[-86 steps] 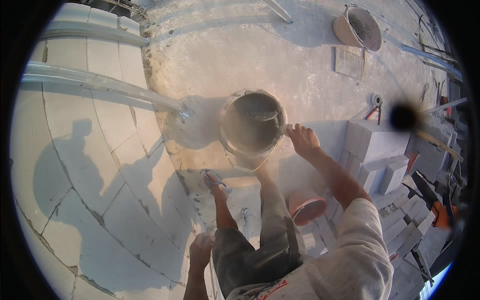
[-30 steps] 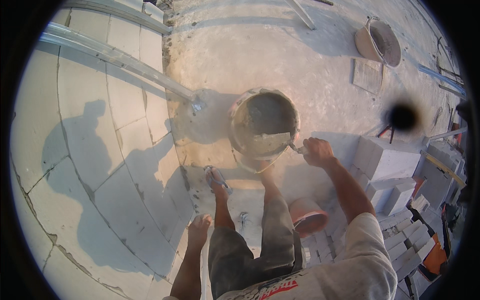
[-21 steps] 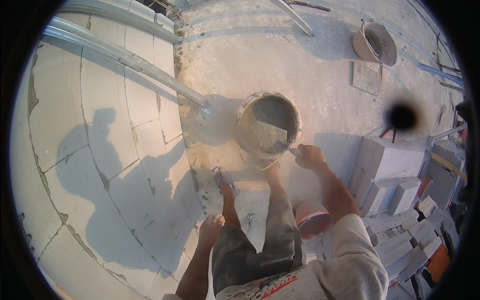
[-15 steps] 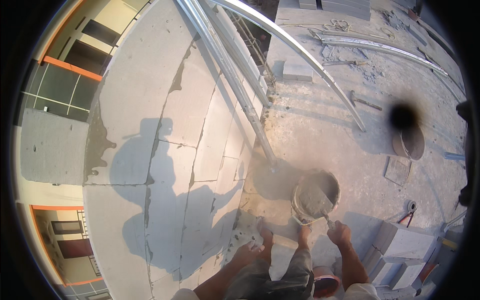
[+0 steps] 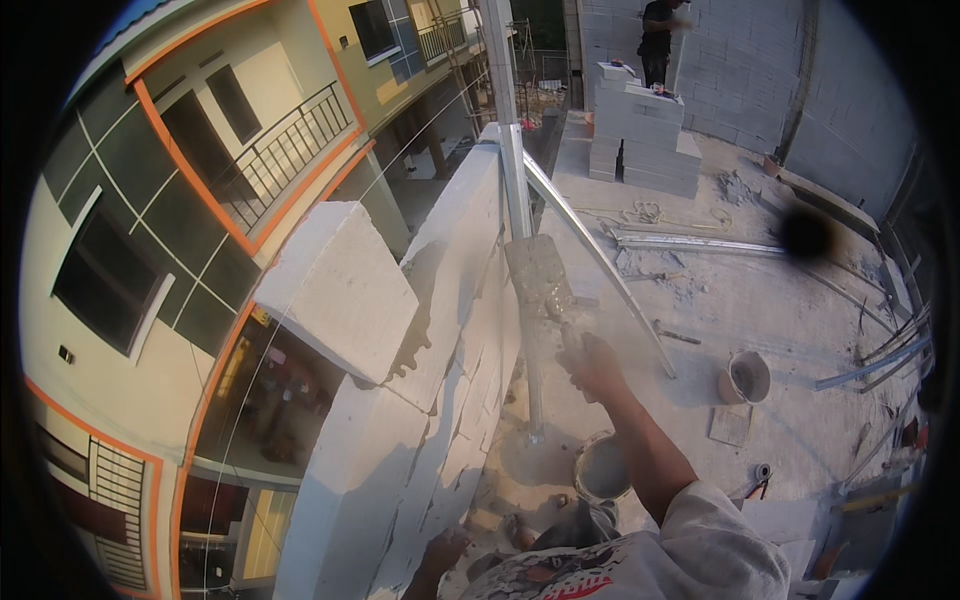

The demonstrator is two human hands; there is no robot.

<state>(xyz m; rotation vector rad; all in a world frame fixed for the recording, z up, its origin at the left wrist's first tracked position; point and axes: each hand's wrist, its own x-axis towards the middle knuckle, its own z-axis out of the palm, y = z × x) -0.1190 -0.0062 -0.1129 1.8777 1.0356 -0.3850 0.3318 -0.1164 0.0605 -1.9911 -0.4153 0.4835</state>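
My right hand (image 5: pixel 592 368) is closed round the handle of a trowel, raised in front of me beside the wall. Wet grey mortar covers the trowel's blade (image 5: pixel 538 272). To the left runs a wall of pale blocks (image 5: pixel 375 440), with a dark smear of mortar (image 5: pixel 422 315) dripping along its top. A single pale block (image 5: pixel 340 285) rests on top of the wall, next to that smear. Low down by the wall's inner face is my left hand (image 5: pixel 447 548), in shadow; its fingers are not clear. Below my right forearm stands a mortar bucket (image 5: pixel 580 482), partly covered.
Metal props (image 5: pixel 605 270) slant beside the wall. On the floor to the right are a second bucket (image 5: pixel 762 385), a square board (image 5: pixel 730 425) and a hammer (image 5: pixel 678 335). Stacked blocks (image 5: pixel 650 140) and a person (image 5: pixel 655 40) stand at the back. A taut string (image 5: pixel 237 425) crosses the left.
My right hand has lifted the trowel out of the bucket, up and forward to the wall's height, with mortar on it. The view has tilted up, showing the wall top and buildings.
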